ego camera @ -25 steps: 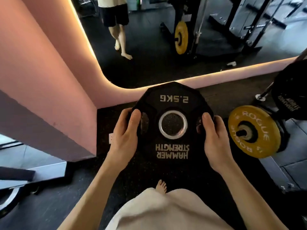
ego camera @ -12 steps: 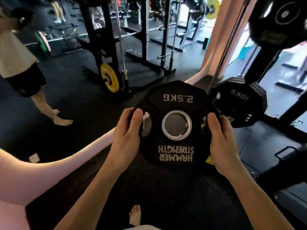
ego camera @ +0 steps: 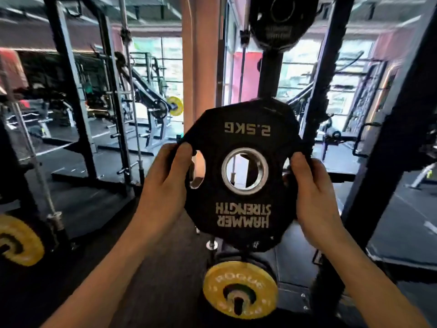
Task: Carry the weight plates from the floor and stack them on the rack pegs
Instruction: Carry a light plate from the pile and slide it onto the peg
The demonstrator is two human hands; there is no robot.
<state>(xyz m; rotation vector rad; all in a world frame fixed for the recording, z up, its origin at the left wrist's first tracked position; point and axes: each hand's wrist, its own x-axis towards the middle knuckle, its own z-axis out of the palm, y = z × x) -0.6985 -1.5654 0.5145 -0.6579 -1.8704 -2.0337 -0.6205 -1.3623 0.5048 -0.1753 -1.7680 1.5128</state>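
A black 2.5 kg Hammer Strength plate (ego camera: 243, 207) with a steel-ringed centre hole is held upright at chest height, its lettering upside down. My left hand (ego camera: 165, 183) grips its left edge, thumb on the face beside a grip slot. My right hand (ego camera: 314, 190) grips its right edge the same way. Straight behind the plate stands the black rack upright (ego camera: 269, 74), with a large black plate (ego camera: 279, 20) hung on a peg high up. A yellow Rogue plate (ego camera: 240, 292) sits on a low peg below my hands. A bare peg tip (ego camera: 211, 245) pokes out just under the held plate.
Another yellow plate (ego camera: 19, 240) is on a bar at the lower left. Black power-rack posts (ego camera: 68, 79) stand at left, and a thick dark post (ego camera: 390, 150) at right. A pink column (ego camera: 198, 74) and bright windows lie beyond. The floor is dark rubber.
The view has swung up and right from the floor and mirror to face the rack. Both hands have kept their hold and raised the plate in front of the upright.
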